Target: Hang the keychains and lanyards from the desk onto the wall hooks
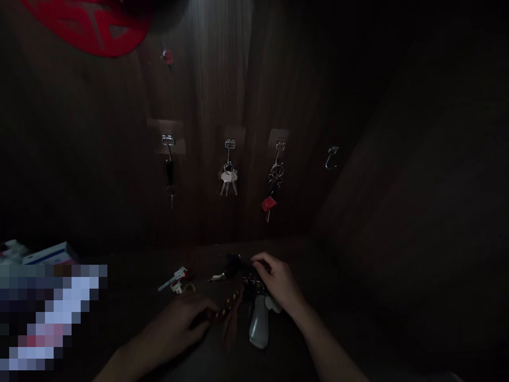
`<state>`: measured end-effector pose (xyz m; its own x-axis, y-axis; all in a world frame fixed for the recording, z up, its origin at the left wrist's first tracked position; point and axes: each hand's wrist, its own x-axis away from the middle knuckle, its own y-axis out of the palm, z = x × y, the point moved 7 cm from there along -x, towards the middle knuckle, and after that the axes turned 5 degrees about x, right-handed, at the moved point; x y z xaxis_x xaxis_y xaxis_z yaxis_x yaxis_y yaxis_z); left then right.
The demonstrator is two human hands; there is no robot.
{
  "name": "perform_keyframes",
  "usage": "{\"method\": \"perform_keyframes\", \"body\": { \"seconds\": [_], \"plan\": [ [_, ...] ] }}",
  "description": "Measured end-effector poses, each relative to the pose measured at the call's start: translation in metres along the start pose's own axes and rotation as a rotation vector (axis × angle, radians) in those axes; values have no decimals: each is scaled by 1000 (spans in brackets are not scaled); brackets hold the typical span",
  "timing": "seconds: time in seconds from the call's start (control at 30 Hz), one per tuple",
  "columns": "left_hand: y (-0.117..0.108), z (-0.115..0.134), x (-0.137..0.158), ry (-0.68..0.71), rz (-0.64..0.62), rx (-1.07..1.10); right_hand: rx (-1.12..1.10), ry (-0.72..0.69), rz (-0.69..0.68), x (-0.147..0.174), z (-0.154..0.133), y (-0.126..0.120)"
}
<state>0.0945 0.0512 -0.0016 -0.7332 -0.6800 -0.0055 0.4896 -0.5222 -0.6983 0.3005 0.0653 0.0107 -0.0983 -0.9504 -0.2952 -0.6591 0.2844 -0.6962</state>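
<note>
My left hand (189,318) is closed on the end of a dark braided strap (230,305) with yellow spots. A brown strip (229,331) hangs beside the strap. To the right, my right hand (278,278) has its thumb and fingers pinched over a bunch of dark keys (250,284); which piece it grips is lost in the shadow. Below the bunch lies a smooth grey-white oval fob (259,322), with a smaller pale piece (272,304) near my right wrist. One silver key (218,277) sticks out to the left of the bunch.
Three hooks on the dark wooden back panel carry a single key (170,193), a silver key bunch (228,178) and keys with a red tag (269,204). A bare hook (331,158) is farther right. White-tagged keys (178,278) and a box (51,254) lie left.
</note>
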Motion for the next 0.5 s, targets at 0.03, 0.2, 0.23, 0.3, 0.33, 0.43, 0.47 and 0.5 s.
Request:
{"method": "perform_keyframes", "body": {
  "seconds": [0.03, 0.2, 0.23, 0.3, 0.33, 0.43, 0.47, 0.5],
  "plan": [
    [-1, 1, 2, -16, -21, 0, 0, -5, -7, 0, -1, 1],
    [-7, -1, 10, -53, -80, 5, 50, -25, -94, 1, -7, 5],
    [-8, -2, 11, -52, -89, 18, 70, -27, -117, 1, -8, 6],
    [-12, -6, 13, -55, -97, 42, 112, -40, -158, 3, -10, 8],
    [-14, -8, 14, -62, -97, 51, 127, -50, -177, 3, -11, 9],
    [-24, -16, 17, -91, -81, 55, 140, -84, -230, 6, -12, 13],
    [-28, -19, 18, -101, -70, 49, 138, -94, -242, 7, -12, 15],
    [-32, -22, 18, -111, -57, 40, 138, -99, -250, 7, -11, 16]
  ]
}}
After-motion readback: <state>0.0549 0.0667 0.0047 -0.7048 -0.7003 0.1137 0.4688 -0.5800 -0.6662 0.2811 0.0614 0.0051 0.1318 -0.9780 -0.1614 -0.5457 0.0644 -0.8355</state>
